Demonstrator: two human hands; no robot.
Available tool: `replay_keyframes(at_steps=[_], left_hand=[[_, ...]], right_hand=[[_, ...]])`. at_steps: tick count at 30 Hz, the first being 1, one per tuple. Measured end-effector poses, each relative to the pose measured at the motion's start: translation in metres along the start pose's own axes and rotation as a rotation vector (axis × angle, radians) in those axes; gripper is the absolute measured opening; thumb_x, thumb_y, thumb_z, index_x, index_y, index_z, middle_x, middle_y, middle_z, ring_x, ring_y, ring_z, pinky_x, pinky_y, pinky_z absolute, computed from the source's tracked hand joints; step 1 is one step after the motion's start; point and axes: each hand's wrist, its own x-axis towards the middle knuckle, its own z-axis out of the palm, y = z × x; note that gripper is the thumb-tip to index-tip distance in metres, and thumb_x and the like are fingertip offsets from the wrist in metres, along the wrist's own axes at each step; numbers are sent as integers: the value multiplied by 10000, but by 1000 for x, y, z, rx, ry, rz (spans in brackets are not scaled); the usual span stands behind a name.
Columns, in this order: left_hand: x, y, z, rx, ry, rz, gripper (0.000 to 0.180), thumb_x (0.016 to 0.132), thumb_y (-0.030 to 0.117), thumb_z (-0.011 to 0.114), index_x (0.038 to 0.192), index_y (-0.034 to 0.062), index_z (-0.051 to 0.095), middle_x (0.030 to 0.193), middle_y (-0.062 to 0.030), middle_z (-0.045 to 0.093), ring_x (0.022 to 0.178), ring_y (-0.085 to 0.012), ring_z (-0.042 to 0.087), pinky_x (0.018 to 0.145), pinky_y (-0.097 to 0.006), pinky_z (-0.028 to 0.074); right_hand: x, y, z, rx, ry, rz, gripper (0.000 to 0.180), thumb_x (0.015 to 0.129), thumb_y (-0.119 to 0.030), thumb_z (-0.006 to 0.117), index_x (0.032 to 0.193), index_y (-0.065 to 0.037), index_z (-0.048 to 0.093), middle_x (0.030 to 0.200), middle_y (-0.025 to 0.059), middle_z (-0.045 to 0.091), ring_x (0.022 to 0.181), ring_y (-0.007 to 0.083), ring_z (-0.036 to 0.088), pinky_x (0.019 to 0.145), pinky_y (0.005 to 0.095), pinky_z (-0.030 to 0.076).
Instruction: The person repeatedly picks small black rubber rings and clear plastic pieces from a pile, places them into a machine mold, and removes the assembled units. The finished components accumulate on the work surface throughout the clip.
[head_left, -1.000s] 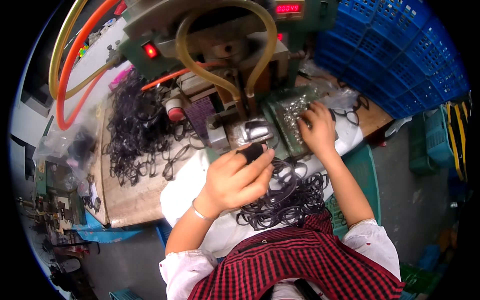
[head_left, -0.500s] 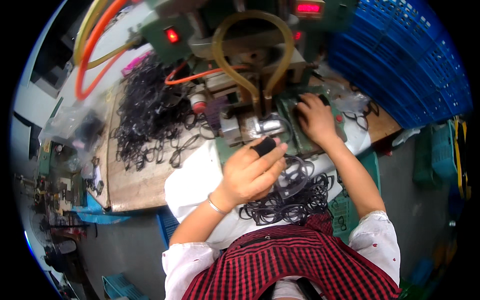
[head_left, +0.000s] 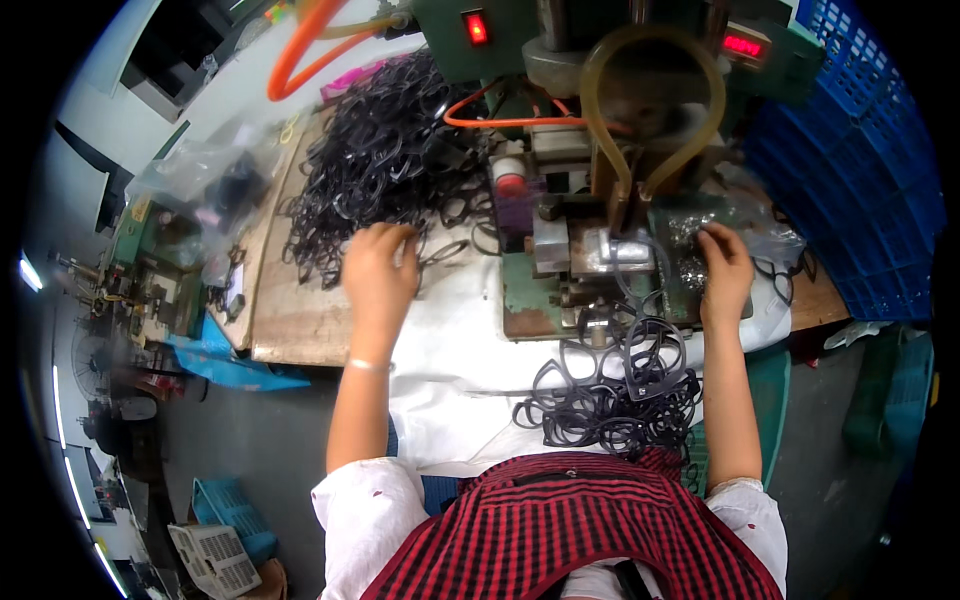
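My left hand [head_left: 380,270] is at the near edge of a big heap of black eyeglass frames [head_left: 370,150], its fingers bent and drawn toward the thumb; whatever lies between them is hidden. My right hand [head_left: 727,275] has its fingers curled at the right plate [head_left: 680,265] of a green machine, which is strewn with shiny bits. I cannot make out anything in its fingertips. Between the hands, a clear-looking piece sits by the metal fixture [head_left: 615,250] under two nozzles. A second pile of black frames [head_left: 620,410] lies on the white cloth in front of me.
A looped yellowish tube [head_left: 655,45] and an orange hose [head_left: 300,50] hang from the machine. A red-and-white small container [head_left: 510,178] stands left of the fixture. Blue crates [head_left: 850,170] rise at the right. Plastic bags [head_left: 210,170] lie at the left.
My left hand has moved from the fixture leftward to the heap of frames. My right hand has gone from lying spread on the plate to curled at it. The view has shifted.
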Motion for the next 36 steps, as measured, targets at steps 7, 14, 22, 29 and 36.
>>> replay_keyframes(at_steps=[7,14,22,29,36], left_hand=[[-12,-53,107,486,-517,-442,212,743,288,720,855,108,737,932,-144,697,792,-326,679,679,-416,537],[-23,-29,53,-61,-333,-289,77,831,104,642,874,40,638,884,-125,656,817,-304,660,711,-372,513],[-52,-12,64,-421,212,-208,180,812,-89,628,980,-25,637,942,-140,683,850,-249,667,759,-319,516],[-37,-3,41,-600,464,-53,170,877,-103,567,1013,-9,608,1039,-153,685,951,-256,661,868,-312,513],[-28,105,-21,-794,311,551,170,801,8,649,965,1,605,966,-209,673,857,-317,685,768,-430,591]], right_hand=[[-22,-17,-25,-507,31,-221,128,828,-23,685,954,0,687,919,56,666,865,143,607,796,254,471],[-40,-77,-30,-371,-268,-112,139,812,-20,688,947,13,690,931,52,670,881,127,603,808,242,462],[-24,-94,61,-102,-373,-88,336,766,2,684,1078,16,561,877,51,640,855,107,603,777,233,462],[-39,-102,77,281,-358,144,416,788,18,681,1168,34,513,863,53,654,857,93,595,787,218,454],[-47,-100,39,-138,-447,-252,465,794,-22,621,1256,-19,564,1203,176,614,1186,266,561,1015,357,411]])
